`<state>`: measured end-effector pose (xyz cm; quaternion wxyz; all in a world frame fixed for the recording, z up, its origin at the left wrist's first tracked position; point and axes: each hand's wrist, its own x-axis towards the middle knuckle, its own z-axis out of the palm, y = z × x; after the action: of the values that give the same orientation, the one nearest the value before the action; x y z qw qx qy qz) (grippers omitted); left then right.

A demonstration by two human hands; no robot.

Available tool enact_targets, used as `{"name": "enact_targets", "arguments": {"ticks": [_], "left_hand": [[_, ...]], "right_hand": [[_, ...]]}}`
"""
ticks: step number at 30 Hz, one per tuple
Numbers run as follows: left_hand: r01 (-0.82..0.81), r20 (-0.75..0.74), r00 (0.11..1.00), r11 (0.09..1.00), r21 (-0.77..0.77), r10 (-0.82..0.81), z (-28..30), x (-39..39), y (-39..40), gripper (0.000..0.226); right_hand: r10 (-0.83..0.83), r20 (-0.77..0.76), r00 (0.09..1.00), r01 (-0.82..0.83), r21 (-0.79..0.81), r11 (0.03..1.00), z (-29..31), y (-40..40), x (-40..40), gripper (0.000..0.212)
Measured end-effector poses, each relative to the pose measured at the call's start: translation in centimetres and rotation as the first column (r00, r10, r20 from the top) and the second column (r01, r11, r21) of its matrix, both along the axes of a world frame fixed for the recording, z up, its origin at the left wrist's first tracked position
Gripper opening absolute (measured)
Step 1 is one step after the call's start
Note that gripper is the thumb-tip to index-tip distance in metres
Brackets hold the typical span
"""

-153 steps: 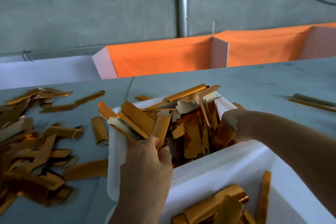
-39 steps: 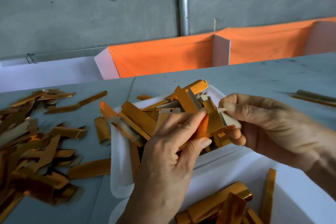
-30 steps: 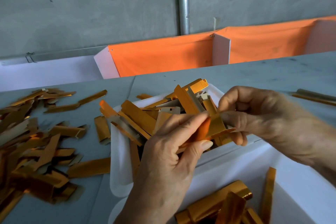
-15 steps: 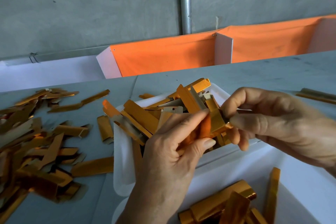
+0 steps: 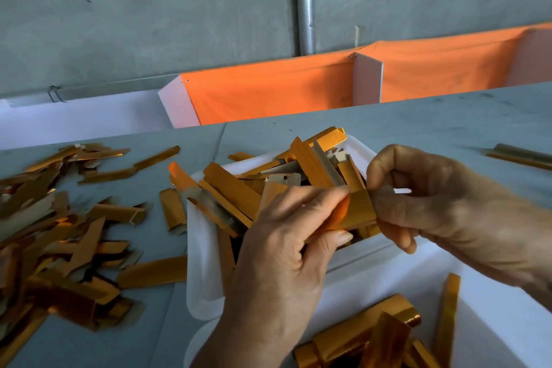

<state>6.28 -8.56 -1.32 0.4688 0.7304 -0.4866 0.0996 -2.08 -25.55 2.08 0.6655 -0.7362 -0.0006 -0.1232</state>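
Grey concrete wall (image 5: 119, 9), a vertical metal pipe (image 5: 304, 0) and a band of orange cloth (image 5: 268, 92) close the scene behind a grey desk (image 5: 418, 122). Toward the middle of the desk's near edge, the left hand (image 5: 283, 263) and right hand (image 5: 442, 209) meet over the far tray (image 5: 200, 248), a white tray heaped with flat blanks (image 5: 233, 188) of gold foil card. Both hands are closed on one gold strip (image 5: 358, 206), held in the air just above that tray's near rim. The left hand pinches its left end between thumb and curled fingers. The right hand pinches its right end between thumb and forefinger, the other fingers bent. The strip appears part-folded, so the step in hand is judged to be the shaping of a single blank. Only a few folded pieces (image 5: 358, 337) lie in the near tray (image 5: 388, 284), at the desk's near edge. The far tray is full, and a loose heap (image 5: 59, 242) spreads along the left edge; whether that heap is stock or waste cannot be told. Two strips (image 5: 519, 155) lie apart at the right edge. Most of the work is therefore judged to remain.
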Motion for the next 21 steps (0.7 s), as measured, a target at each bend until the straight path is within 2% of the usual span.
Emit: {"name": "enact_targets", "arguments": {"ticks": [3, 7, 12, 21], "left_hand": [[0.005, -0.042, 0.999, 1.0, -0.028, -0.006, -0.1, 0.0, 0.0, 0.039], [0.018, -0.061, 0.998, 0.999, -0.032, -0.02, -0.1, 0.0, 0.1, 0.041], [0.033, -0.042, 0.999, 0.999, -0.011, -0.034, 0.0, 0.0, 0.1, 0.041], [0.024, 0.015, 1.0, 0.999, 0.041, -0.025, 0.0, -0.1, 0.0, 0.042]], "right_hand": [[0.154, -0.045, 0.987, -0.137, 0.27, 0.953, 0.0, -0.9, -0.1, 0.022], [0.267, -0.043, 0.963, -0.227, 0.407, 0.885, -0.4, -1.6, -0.1, 0.038], [0.238, -0.067, 0.969, -0.188, 0.421, 0.887, -0.5, -1.1, 0.1, 0.04], [0.078, -0.11, 0.991, -0.044, 0.281, 0.959, -0.3, -0.2, 0.2, 0.025]]}}
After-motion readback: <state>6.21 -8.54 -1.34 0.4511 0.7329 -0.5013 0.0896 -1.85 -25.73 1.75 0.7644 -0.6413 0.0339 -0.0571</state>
